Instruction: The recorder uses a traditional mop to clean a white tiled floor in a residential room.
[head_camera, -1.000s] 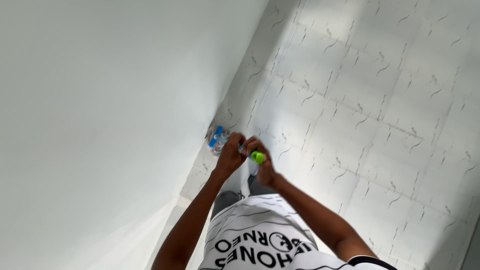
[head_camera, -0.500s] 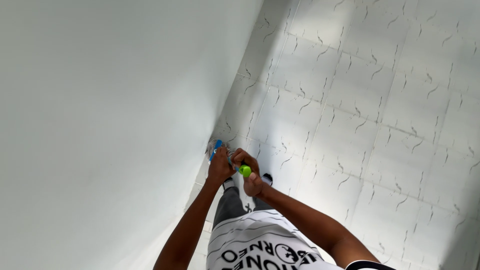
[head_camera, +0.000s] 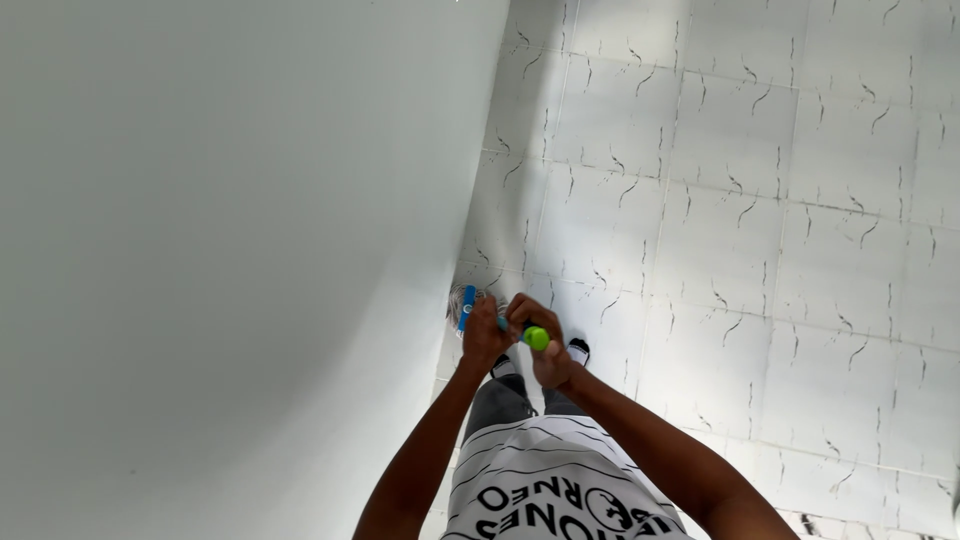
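Beside the pale wall (head_camera: 220, 250) we see the left hand (head_camera: 484, 342) wrapped around a clear plastic bottle (head_camera: 468, 306) with a blue label, held in the air above the tiled floor (head_camera: 760, 200). The right hand (head_camera: 545, 352) pinches its green cap (head_camera: 537, 338).

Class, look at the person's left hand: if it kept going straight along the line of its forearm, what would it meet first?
Probably the clear plastic bottle with a blue label that the left hand already grips; beyond that the pale wall, though depth is unclear.
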